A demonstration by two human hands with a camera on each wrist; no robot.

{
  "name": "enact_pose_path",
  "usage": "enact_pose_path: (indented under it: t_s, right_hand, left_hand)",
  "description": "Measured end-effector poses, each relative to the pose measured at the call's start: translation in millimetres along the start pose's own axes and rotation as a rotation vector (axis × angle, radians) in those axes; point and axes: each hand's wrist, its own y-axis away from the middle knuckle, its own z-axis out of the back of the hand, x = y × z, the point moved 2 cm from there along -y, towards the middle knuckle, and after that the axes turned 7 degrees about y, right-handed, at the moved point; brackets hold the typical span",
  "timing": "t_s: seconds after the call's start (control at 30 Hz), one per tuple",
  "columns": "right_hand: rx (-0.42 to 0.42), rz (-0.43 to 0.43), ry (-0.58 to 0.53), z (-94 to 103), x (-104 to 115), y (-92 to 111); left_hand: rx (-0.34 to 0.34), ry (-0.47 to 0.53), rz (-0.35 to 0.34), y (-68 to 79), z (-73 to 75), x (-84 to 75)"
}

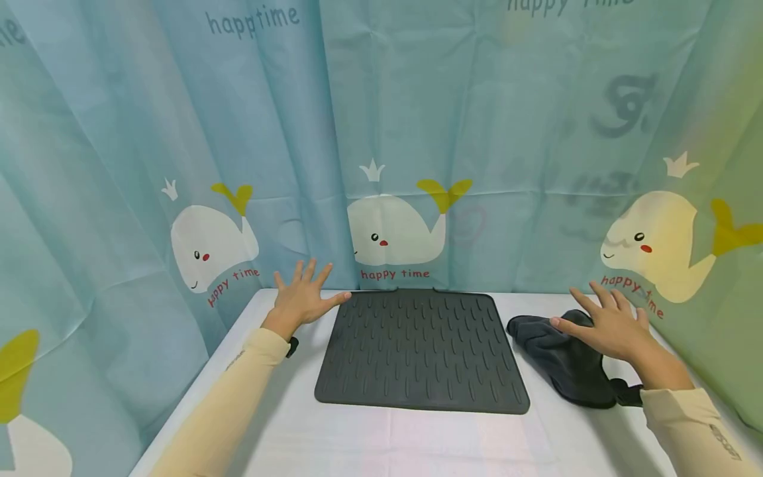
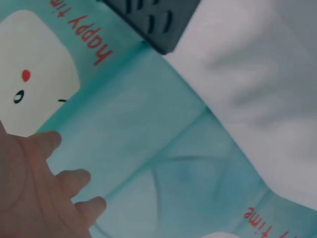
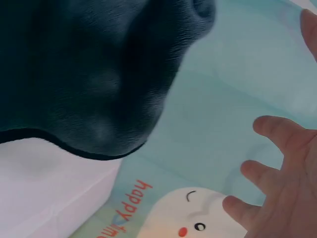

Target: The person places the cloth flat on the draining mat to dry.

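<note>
Hovering at frame right, the right hand [image 1: 616, 331] grasps nothing; left hand [image 1: 301, 302] likewise. Any pinch should take the dark cloth [image 1: 575, 370] by its edge.

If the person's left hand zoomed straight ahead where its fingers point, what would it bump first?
Probably the light-blue, whale-printed fabric curtain: the left hand has its fingers aimed that way, though the gap between them is unclear.

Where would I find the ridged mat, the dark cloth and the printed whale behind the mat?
Ridged mat [image 1: 422, 351], head view: middle of its ridged top.
Dark cloth [image 1: 569, 366], head view: its rumpled middle.
Printed whale [image 1: 401, 227], head view: its white body.
</note>
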Motion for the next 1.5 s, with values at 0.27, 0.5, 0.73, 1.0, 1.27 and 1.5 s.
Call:
enact_pose_path:
  t_s: [0.27,0.5,0.73,1.0,1.27,1.5]
  right_hand:
    - [-0.006,0.038,0.019,10.1,8,5]
    - [-0.032,0.099,-0.075,16.6,20,4]
    - [-0.014,0.075,-0.187,8.6,31,1]
    - [-0.041,0.077,-0.267,-18.0,35,1]
    - [-0.051,0.083,-0.267,-40.0,24,-1]
    - [-0.02,0.066,-0.237,-50.9,16,-7]
  left_hand:
    - [0.021,-0.002,-0.009,12.2,11.3,-10.6]
    - [-0.07,0.167,-0.071,21.8,20.2,-18.3]
    - [-0.188,0.57,-0.112,22.9,9.7,-19.9]
    - [-0.335,0.741,-0.112,22.9,-19.4,-18.7]
    - [-0.306,0.643,-0.045,21.4,-42.0,-18.8]
    - [-0.265,0.455,0.051,16.8,-55.2,-12.4]
